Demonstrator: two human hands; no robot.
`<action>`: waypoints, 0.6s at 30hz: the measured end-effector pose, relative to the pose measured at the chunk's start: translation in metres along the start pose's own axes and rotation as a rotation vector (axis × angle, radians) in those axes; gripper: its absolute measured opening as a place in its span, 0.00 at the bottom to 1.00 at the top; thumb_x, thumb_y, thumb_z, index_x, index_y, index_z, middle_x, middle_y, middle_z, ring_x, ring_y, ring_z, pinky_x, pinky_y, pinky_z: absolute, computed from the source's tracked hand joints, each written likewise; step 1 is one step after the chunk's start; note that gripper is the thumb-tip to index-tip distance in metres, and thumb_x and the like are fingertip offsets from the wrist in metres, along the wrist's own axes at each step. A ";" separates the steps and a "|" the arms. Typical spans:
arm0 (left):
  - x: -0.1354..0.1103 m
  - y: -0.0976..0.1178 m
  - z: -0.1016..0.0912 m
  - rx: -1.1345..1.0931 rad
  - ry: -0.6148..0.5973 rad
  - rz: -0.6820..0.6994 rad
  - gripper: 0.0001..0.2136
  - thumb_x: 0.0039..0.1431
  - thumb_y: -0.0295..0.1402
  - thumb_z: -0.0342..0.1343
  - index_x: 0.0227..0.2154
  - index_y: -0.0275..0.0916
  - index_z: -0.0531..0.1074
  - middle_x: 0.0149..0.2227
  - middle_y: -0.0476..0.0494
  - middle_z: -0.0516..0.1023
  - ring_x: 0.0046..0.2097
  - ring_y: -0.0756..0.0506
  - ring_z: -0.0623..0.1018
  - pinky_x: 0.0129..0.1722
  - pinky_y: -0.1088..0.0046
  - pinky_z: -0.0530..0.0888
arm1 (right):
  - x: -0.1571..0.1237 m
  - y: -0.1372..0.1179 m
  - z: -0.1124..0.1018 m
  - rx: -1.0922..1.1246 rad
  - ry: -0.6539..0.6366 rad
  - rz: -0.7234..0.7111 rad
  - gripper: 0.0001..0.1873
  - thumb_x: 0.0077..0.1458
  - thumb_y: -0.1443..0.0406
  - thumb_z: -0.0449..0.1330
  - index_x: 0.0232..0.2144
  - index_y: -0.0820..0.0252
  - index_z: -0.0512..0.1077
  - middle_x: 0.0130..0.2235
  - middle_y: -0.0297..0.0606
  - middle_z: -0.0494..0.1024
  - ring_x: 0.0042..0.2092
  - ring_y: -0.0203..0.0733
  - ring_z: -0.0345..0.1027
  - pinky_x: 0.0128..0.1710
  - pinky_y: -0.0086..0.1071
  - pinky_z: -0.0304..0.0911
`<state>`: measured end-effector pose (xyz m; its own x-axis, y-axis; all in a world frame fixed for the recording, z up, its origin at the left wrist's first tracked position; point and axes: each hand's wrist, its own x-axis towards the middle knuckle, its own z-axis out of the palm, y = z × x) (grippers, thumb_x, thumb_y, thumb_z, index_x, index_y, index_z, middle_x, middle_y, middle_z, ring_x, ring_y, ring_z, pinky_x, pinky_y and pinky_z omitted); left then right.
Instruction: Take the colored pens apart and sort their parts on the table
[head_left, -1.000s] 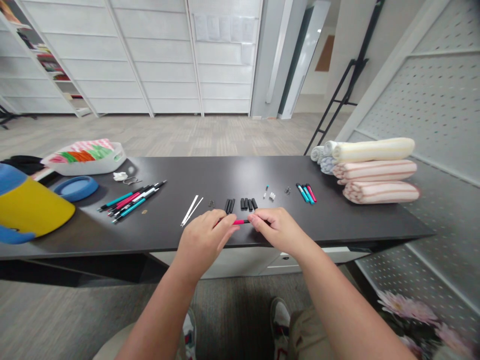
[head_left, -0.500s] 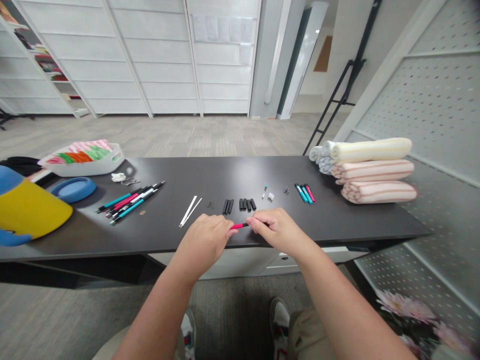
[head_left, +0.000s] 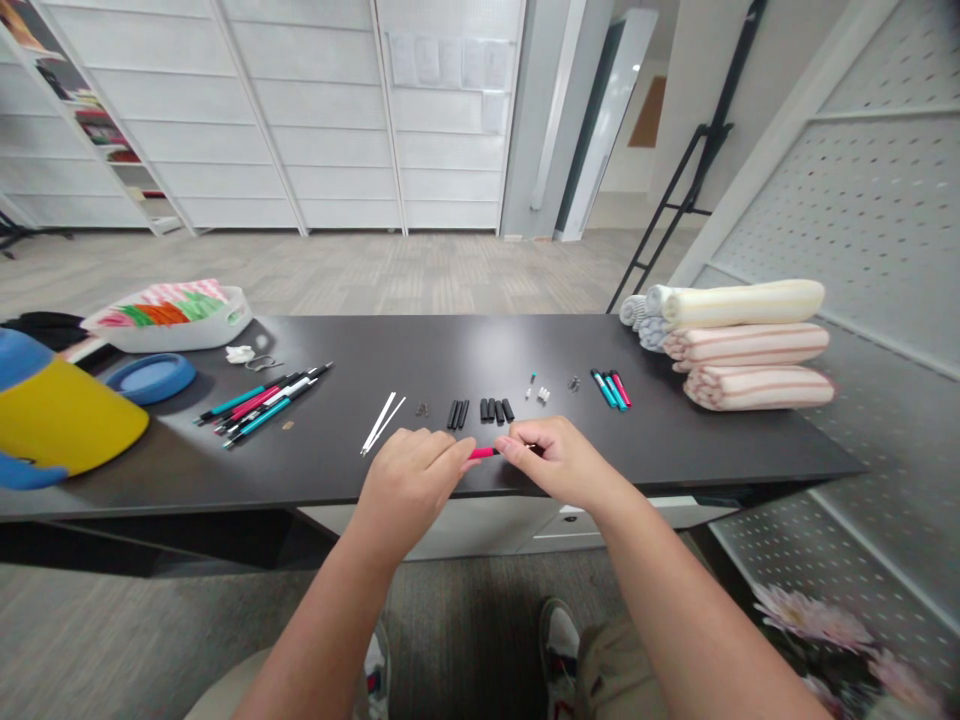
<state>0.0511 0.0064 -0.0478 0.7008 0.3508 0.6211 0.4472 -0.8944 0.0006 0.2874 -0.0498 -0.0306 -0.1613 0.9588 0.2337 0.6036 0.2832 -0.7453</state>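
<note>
Both my hands meet over the front middle of the black table. My left hand and my right hand are closed in pinches on the two ends of a pink pen; only its short pink middle shows between the fingertips. Just behind the hands lie several short black pen pieces, two white refill tubes, small springs and small white parts.
A bunch of finished pens lies at the left; three coloured pen parts lie at the right. Rolled towels are stacked far right. A white tray, blue lid and yellow-blue object sit far left.
The hands have stayed at the pen, shifting only slightly; less of the pink barrel shows between the fingertips than a second ago.
</note>
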 end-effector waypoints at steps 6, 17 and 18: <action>0.000 0.005 0.002 -0.004 0.107 0.054 0.15 0.69 0.30 0.60 0.57 0.41 0.71 0.40 0.44 0.83 0.37 0.44 0.77 0.40 0.62 0.67 | 0.001 0.003 -0.002 0.159 0.013 0.074 0.30 0.70 0.49 0.52 0.21 0.56 0.51 0.24 0.28 0.48 0.26 0.33 0.43 0.28 0.33 0.41; 0.008 0.013 0.005 -0.121 0.106 -0.026 0.09 0.69 0.29 0.60 0.50 0.39 0.73 0.40 0.45 0.84 0.38 0.43 0.79 0.42 0.62 0.68 | 0.002 0.014 0.010 0.483 0.156 0.203 0.31 0.67 0.45 0.56 0.20 0.55 0.54 0.21 0.26 0.49 0.25 0.34 0.40 0.27 0.34 0.39; 0.010 0.013 0.005 -0.154 0.092 -0.038 0.07 0.70 0.30 0.59 0.49 0.38 0.74 0.39 0.45 0.84 0.37 0.44 0.79 0.42 0.62 0.68 | 0.001 0.016 0.011 0.497 0.159 0.215 0.31 0.67 0.45 0.56 0.20 0.55 0.54 0.20 0.26 0.50 0.25 0.34 0.40 0.27 0.34 0.39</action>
<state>0.0665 -0.0004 -0.0455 0.6278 0.3645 0.6878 0.3769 -0.9154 0.1411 0.2885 -0.0437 -0.0489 0.0676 0.9920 0.1066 0.1629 0.0944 -0.9821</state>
